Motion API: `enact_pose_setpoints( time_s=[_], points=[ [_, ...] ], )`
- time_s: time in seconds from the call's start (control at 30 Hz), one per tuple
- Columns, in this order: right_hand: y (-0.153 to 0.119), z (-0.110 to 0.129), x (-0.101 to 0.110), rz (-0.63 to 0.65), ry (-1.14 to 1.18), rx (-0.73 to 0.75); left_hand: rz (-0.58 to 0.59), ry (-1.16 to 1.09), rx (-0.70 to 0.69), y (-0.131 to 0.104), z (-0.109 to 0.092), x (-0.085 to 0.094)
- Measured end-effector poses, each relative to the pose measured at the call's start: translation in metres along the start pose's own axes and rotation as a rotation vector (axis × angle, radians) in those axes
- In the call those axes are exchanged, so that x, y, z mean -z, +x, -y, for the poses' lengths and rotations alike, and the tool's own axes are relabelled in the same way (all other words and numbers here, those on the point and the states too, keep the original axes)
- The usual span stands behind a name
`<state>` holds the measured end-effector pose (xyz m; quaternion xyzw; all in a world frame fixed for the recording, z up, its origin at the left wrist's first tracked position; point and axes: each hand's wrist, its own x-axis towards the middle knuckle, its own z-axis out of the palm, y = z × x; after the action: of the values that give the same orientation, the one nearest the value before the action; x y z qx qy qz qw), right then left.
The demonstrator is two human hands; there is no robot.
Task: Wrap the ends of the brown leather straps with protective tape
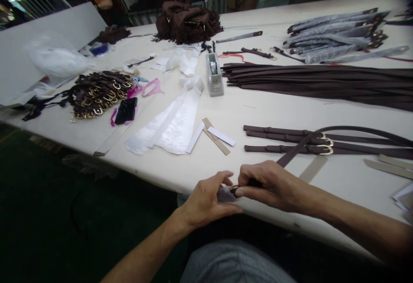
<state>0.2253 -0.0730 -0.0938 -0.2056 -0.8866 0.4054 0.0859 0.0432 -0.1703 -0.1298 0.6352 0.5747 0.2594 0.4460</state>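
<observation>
My right hand (266, 186) is closed at the table's front edge, pinching a dark brown strap (292, 156) by its end. A gold-coloured buckle (235, 187) shows at the fingertips, and the strap's length arches back to the right. Opposite it, my left hand (209, 199) curves around the buckle end with thumb and fingers apart. A greyish, see-through-looking piece (225, 195) lies between those fingers; whether they touch it I cannot tell. Just beyond my right hand, several buckled straps (277, 149) lie side by side.
Paper strips (216, 134), white wrapping (171, 124) and a tape dispenser (215, 76) lie ahead. Left are a phone (126, 110) and a heap of buckled straps (97, 93). Long brown straps (316, 81) and plastic-wrapped straps (335, 35) lie right; a brown fringed pile (187, 23) stands behind.
</observation>
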Motion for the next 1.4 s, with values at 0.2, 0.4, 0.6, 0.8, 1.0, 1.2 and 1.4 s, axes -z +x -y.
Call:
enact_pose_setpoints(
  time_s=[0.2,0.4,0.6,0.8,1.0,1.2,1.4],
  points=[
    [0.003,0.005,-0.01,0.088,-0.301,0.325,0.304,-0.451,0.273,0.002,0.007,-0.001],
    [0.001,0.003,0.007,0.155,-0.345,0.249,0.294,-0.445,0.249,0.0,0.002,0.003],
    [0.012,0.004,0.027,0.282,-0.249,0.176,0.342,-0.236,0.129,0.005,-0.003,0.008],
    [0.014,0.012,0.026,0.249,-0.356,0.112,0.271,-0.166,0.135,-0.001,0.0,0.014],
    [0.015,0.013,0.018,0.257,-0.318,0.142,0.143,-0.121,0.145,-0.003,-0.006,0.015],
    [0.017,0.011,-0.003,0.187,-0.316,0.085,0.169,-0.189,0.182,0.003,-0.008,0.009],
    [0.017,0.013,0.005,0.269,-0.344,0.242,0.268,-0.325,0.189,0.004,-0.006,0.009]
  ],
)
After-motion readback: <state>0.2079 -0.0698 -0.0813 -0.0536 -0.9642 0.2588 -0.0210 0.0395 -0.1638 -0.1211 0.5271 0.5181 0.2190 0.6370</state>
